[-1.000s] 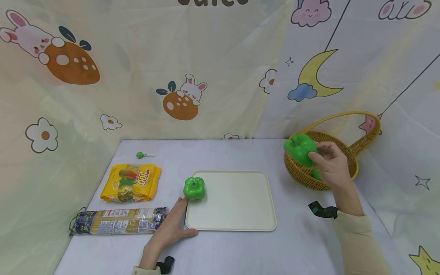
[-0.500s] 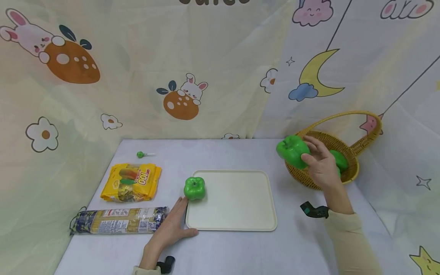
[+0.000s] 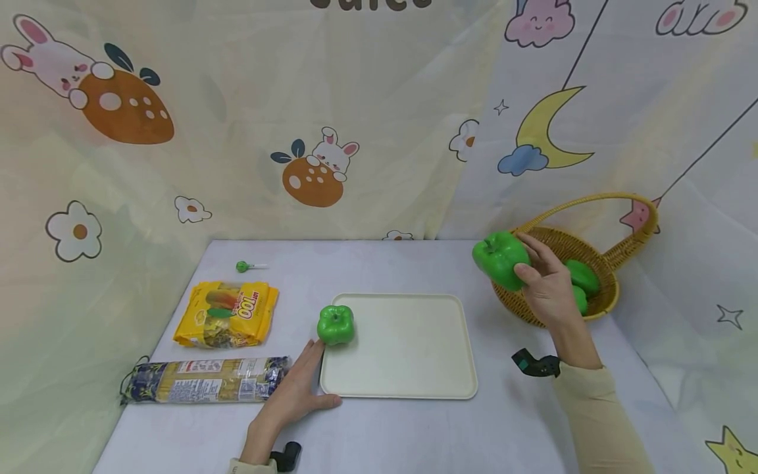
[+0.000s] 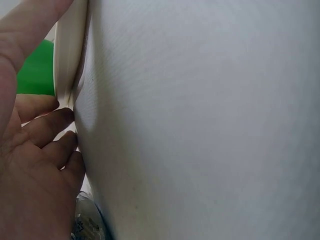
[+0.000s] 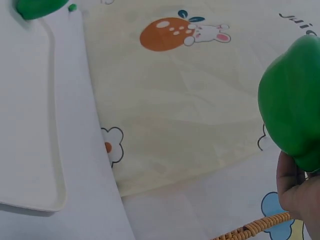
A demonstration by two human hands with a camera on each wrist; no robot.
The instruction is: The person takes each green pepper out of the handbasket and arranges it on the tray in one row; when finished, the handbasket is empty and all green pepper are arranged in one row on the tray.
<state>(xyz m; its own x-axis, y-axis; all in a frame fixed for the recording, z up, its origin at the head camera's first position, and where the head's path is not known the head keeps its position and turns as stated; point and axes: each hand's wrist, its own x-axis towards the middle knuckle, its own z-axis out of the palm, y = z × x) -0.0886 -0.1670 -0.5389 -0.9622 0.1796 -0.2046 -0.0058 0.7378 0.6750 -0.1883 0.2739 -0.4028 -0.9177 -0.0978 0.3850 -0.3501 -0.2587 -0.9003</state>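
Note:
My right hand (image 3: 547, 289) pinches a green bell pepper (image 3: 501, 261) between thumb and fingers, raised over the left rim of the wicker basket (image 3: 503, 301). In the right wrist view that held pepper (image 5: 295, 100) fills the right edge. More green items (image 3: 581, 278) lie in the basket, partly hidden by the hand. A second green bell pepper (image 3: 335, 324) sits on the left side of the cream tray (image 3: 408, 349). My left hand (image 3: 298, 388) lies at the tray's left edge with fingers extended, its fingertips close to that pepper; whether they touch it I cannot tell.
A yellow food packet (image 3: 226, 315) and a long clear pack of noodles (image 3: 207, 382) lie left of the tray. Behind them is a small green lollipop (image 3: 243, 266). The basket's tall handle (image 3: 592, 196) arches up at the back right, near the printed cloth wall.
My right hand has moved left with the green bell pepper, from over the basket to its left rim, uncovering green items inside. The left hand stays where it was.

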